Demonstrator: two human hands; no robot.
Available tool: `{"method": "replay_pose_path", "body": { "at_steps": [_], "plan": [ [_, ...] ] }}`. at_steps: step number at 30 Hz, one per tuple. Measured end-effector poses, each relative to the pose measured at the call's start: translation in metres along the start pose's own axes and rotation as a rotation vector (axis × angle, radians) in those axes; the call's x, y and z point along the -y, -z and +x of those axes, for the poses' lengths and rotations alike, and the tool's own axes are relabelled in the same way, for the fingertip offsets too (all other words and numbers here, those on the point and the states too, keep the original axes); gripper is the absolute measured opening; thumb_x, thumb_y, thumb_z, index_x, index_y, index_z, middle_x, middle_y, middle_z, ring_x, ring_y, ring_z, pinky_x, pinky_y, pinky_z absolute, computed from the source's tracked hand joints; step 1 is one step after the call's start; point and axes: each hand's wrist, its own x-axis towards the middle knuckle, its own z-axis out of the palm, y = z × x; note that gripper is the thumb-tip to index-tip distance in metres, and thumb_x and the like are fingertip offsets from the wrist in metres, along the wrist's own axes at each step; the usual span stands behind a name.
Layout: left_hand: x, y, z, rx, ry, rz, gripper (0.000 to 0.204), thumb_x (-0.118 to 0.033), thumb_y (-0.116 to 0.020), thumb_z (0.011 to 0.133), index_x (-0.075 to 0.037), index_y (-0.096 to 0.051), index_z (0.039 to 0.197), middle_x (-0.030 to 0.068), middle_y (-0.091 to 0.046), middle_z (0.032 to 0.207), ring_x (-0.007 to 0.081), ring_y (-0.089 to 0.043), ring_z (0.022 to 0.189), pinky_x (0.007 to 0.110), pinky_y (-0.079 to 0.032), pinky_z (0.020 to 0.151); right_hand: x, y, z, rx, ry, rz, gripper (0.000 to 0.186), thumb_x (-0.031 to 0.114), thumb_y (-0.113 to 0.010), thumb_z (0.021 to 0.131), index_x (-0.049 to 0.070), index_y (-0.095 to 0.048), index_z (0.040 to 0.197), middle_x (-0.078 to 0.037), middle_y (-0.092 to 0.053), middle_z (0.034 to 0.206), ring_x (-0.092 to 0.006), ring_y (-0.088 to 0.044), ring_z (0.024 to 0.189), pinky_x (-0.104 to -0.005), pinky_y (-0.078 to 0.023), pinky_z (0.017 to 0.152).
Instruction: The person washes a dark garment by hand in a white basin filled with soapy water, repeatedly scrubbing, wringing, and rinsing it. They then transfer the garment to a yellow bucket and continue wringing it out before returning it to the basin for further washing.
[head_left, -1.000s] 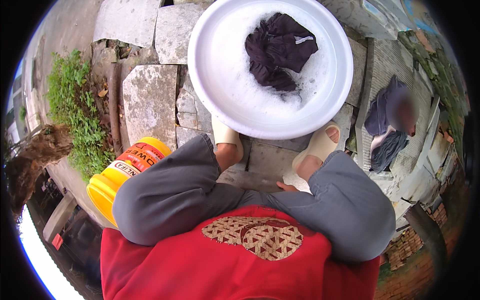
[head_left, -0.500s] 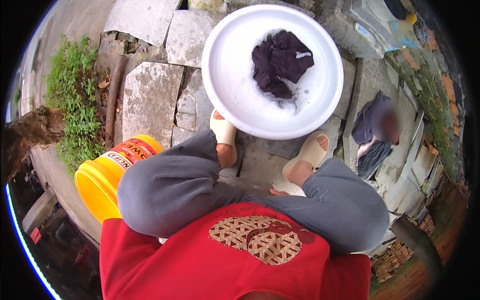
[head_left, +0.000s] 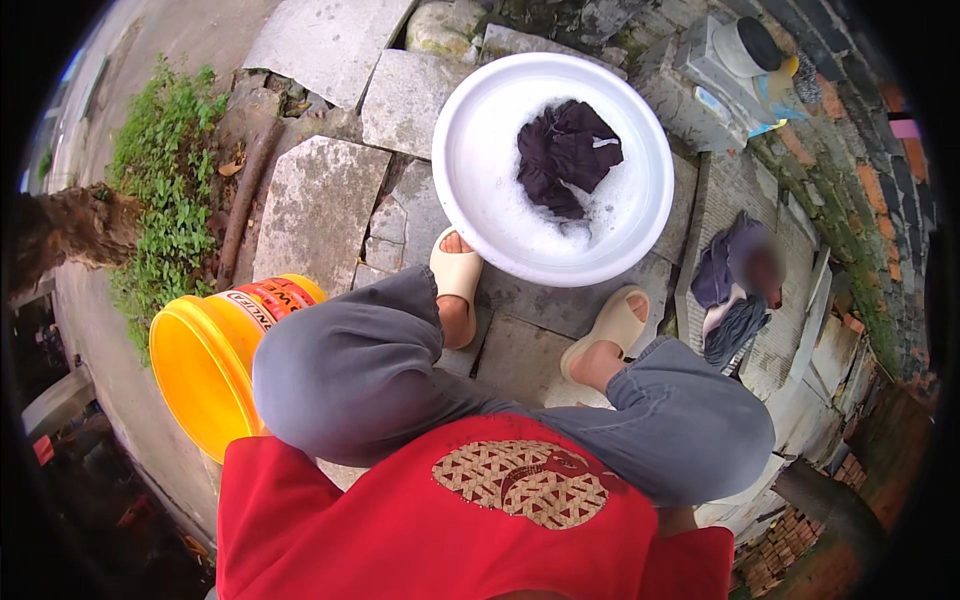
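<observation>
Neither of my hands shows in the head view. I sit with knees in grey trousers (head_left: pixel 350 370) and a red shirt (head_left: pixel 450 520) filling the lower middle. My feet in cream slippers (head_left: pixel 455 275) rest on stone slabs just below a white basin (head_left: pixel 480 110). The basin holds soapy water and a dark wet garment (head_left: pixel 565 155). An empty yellow bucket (head_left: pixel 200 370) stands by my left knee.
Cracked stone slabs (head_left: pixel 320 200) lie ahead on the left, with a green weed patch (head_left: pixel 160 190) and a tree trunk (head_left: pixel 60 225) beyond. A pile of grey-blue clothes (head_left: pixel 735 290) lies on the paving at right, beside a mossy brick wall (head_left: pixel 850 200).
The view has swung so that the basin slid right and farther off, the bucket's open inside came into sight, and more of the brick wall shows at right.
</observation>
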Motion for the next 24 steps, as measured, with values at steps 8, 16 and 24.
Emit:
{"method": "replay_pose_path", "body": {
  "at_steps": [8,16,24],
  "plan": [
    [-0.083,0.105,0.002,-0.169,-0.358,0.337,0.015,-0.018,-0.061,0.081,-0.007,-0.063,0.071,0.0032,-0.062,0.065,0.0109,-0.058,0.062,0.027,-0.046,0.059,0.100,0.234,-0.043,-0.039,0.475,-0.279,0.020,0.017,-0.050,0.083,0.004,-0.065,0.081,-0.009,-0.059,0.068,-0.0143,-0.053,0.047,-0.0274,-0.042,0.044],
    [-0.254,0.155,0.026,0.634,-0.536,-0.908,0.063,-0.049,-0.033,0.094,0.006,-0.048,0.120,0.0224,-0.060,0.107,0.0294,-0.057,0.105,0.037,-0.046,0.092,0.387,0.037,-0.143,0.580,0.754,0.106,0.031,0.021,-0.056,0.087,0.005,-0.056,0.114,-0.009,-0.057,0.108,-0.0185,-0.058,0.092,-0.0341,-0.053,0.077],
    [-0.264,0.151,0.111,0.704,-0.533,-1.573,0.068,-0.051,-0.015,0.094,0.002,-0.029,0.135,0.0280,-0.032,0.136,0.0410,-0.031,0.128,0.052,-0.026,0.106,0.398,-0.182,-0.012,0.848,0.202,0.903,0.033,0.010,-0.046,0.090,-0.009,-0.046,0.116,-0.022,-0.049,0.116,-0.0318,-0.052,0.104,-0.0411,-0.043,0.096]
  ]
}}
